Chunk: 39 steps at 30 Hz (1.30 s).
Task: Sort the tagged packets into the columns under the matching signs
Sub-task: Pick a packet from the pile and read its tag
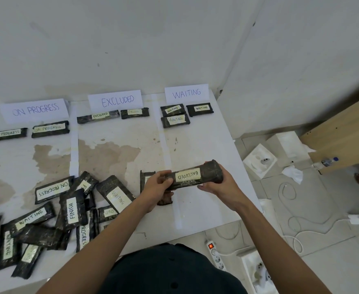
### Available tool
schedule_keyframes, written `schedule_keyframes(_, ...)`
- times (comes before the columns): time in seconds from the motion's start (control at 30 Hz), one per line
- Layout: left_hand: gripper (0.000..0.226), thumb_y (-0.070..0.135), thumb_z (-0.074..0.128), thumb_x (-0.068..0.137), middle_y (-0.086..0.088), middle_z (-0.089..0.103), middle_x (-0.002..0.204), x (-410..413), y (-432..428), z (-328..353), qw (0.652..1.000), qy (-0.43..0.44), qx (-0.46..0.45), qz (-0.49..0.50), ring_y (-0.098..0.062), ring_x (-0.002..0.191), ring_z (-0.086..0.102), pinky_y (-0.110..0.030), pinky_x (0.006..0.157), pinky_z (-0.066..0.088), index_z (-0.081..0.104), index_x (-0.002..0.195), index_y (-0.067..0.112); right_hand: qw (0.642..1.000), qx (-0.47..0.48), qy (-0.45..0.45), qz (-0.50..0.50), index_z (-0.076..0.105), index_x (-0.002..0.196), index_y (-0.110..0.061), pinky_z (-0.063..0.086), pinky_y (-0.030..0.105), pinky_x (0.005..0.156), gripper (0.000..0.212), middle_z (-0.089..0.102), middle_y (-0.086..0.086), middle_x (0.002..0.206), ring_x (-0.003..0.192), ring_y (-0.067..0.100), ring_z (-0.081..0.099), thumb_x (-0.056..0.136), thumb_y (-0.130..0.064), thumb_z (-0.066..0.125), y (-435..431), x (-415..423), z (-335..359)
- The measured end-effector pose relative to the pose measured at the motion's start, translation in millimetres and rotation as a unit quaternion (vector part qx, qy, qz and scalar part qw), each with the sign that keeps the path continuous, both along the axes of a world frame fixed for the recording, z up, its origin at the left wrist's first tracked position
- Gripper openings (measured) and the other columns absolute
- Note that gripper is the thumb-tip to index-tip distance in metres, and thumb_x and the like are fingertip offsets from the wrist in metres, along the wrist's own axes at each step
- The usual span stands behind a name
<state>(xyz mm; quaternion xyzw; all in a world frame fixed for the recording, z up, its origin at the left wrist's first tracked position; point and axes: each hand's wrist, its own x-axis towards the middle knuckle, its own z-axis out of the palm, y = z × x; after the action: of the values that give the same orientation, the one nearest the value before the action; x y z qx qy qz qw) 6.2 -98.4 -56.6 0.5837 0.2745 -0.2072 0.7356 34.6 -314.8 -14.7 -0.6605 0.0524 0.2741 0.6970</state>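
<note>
A dark packet tagged EXCLUDED (192,175) is held above the table's right part, its tag upside down to me. My left hand (156,184) grips its left end and my right hand (219,183) grips its right end. Three paper signs stand at the wall: ON PROGRESS (35,110), EXCLUDED (116,100), WAITING (186,93). Two packets lie under ON PROGRESS (50,128), two under EXCLUDED (98,116), three under WAITING (175,120). A jumbled pile of several tagged packets (72,206) covers the near left of the table. One packet (145,180) lies partly hidden behind my left hand.
The white table (206,149) has stained patches and ends at the right near a wall corner. On the floor to the right are white boxes (259,161), a power strip (215,254), cables (291,221) and a wooden panel (342,132).
</note>
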Motion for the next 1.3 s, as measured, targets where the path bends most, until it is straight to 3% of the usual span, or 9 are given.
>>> schedule_keyframes(0.13, 0.026, 0.009, 0.058, 0.09, -0.011, 0.063, 0.108, 5, 12, 4, 0.999, -0.016, 0.043, 0.007, -0.019, 0.085, 0.063, -0.035, 0.071, 0.058, 0.056, 0.116, 0.013, 0.998, 0.01, 0.04, -0.051, 0.047, 0.127, -0.008, 0.056, 0.039, 0.084, 0.044, 0.057, 0.018, 0.123, 0.11, 0.03, 0.062, 0.087, 0.01, 0.053, 12, 12, -6)
schedule_keyframes(0.27, 0.023, 0.008, 0.067, 0.084, -0.004, 0.066, 0.101, 5, 22, 9, 0.996, -0.043, 0.069, -0.039, -0.015, 0.084, 0.065, -0.025, 0.064, 0.057, 0.06, 0.106, 0.011, 0.993, -0.001, 0.055, -0.109, 0.045, 0.125, -0.006, 0.056, 0.036, 0.081, 0.034, 0.06, 0.017, 0.118, 0.102, 0.027, 0.063, 0.092, 0.003, 0.051, 37, 34, -5)
schedule_keyframes(0.33, 0.024, 0.011, 0.07, 0.081, 0.0, 0.067, 0.099, 2, 22, 5, 0.989, -0.058, 0.108, -0.082, -0.014, 0.086, 0.066, -0.029, 0.071, 0.058, 0.061, 0.103, 0.014, 0.992, -0.01, 0.061, -0.106, 0.046, 0.124, -0.007, 0.056, 0.036, 0.081, 0.032, 0.062, 0.014, 0.113, 0.1, 0.024, 0.063, 0.093, 0.0, 0.05, 54, 44, -5)
schedule_keyframes(0.5, 0.025, 0.019, 0.068, 0.084, -0.004, 0.068, 0.102, -1, 19, -1, 0.985, -0.041, 0.135, -0.095, -0.016, 0.093, 0.066, -0.035, 0.08, 0.057, 0.06, 0.107, 0.015, 0.996, -0.065, 0.053, 0.002, 0.051, 0.12, -0.012, 0.056, 0.036, 0.074, 0.024, 0.066, 0.009, 0.103, 0.091, 0.022, 0.064, 0.096, -0.008, 0.048, 91, 67, -6)
schedule_keyframes(0.77, 0.025, 0.022, 0.059, 0.091, -0.007, 0.069, 0.1, 21, 53, 3, 0.994, 0.008, 0.038, 0.1, -0.021, 0.086, 0.069, -0.034, 0.07, 0.055, 0.055, 0.116, 0.019, 0.946, -0.193, -0.024, 0.259, 0.056, 0.124, -0.015, 0.054, 0.028, 0.076, 0.031, 0.067, 0.01, 0.11, 0.097, 0.02, 0.064, 0.093, -0.015, 0.055, 124, 81, -12)
schedule_keyframes(0.93, 0.018, 0.014, 0.057, 0.092, -0.01, 0.067, 0.092, 38, 66, 1, 0.986, 0.012, 0.081, 0.144, -0.02, 0.068, 0.067, -0.028, 0.058, 0.056, 0.054, 0.109, 0.007, 0.925, -0.261, -0.091, 0.261, 0.052, 0.128, -0.02, 0.053, 0.026, 0.076, 0.044, 0.062, 0.003, 0.111, 0.096, 0.018, 0.061, 0.086, -0.024, 0.064, 142, 84, -21)
schedule_keyframes(1.1, 0.015, 0.013, 0.055, 0.093, -0.013, 0.064, 0.098, 59, 83, -9, 0.969, 0.043, 0.023, 0.242, -0.022, 0.073, 0.067, -0.027, 0.057, 0.055, 0.051, 0.106, 0.005, 0.833, -0.371, -0.243, 0.332, 0.039, 0.137, -0.023, 0.046, 0.039, 0.093, 0.074, 0.049, 0.005, 0.122, 0.11, 0.022, 0.047, 0.073, -0.036, 0.074, 151, 94, -36)
schedule_keyframes(1.2, 0.019, 0.012, 0.054, 0.094, -0.015, 0.064, 0.098, 72, 92, -15, 0.964, 0.047, 0.0, 0.261, -0.025, 0.076, 0.067, -0.03, 0.063, 0.056, 0.05, 0.111, 0.004, 0.763, -0.431, -0.321, 0.359, 0.035, 0.141, -0.023, 0.042, 0.04, 0.094, 0.073, 0.047, 0.007, 0.126, 0.11, 0.026, 0.044, 0.078, -0.034, 0.069, 158, 108, -43)
schedule_keyframes(1.3, 0.019, 0.01, 0.052, 0.094, -0.016, 0.064, 0.103, 87, 103, -19, 0.959, 0.051, -0.015, 0.277, -0.026, 0.08, 0.067, -0.031, 0.065, 0.055, 0.05, 0.113, 0.004, 0.734, -0.442, -0.359, 0.371, 0.035, 0.142, -0.02, 0.042, 0.04, 0.09, 0.069, 0.046, 0.009, 0.127, 0.108, 0.028, 0.046, 0.08, -0.026, 0.064, 172, 128, -47)
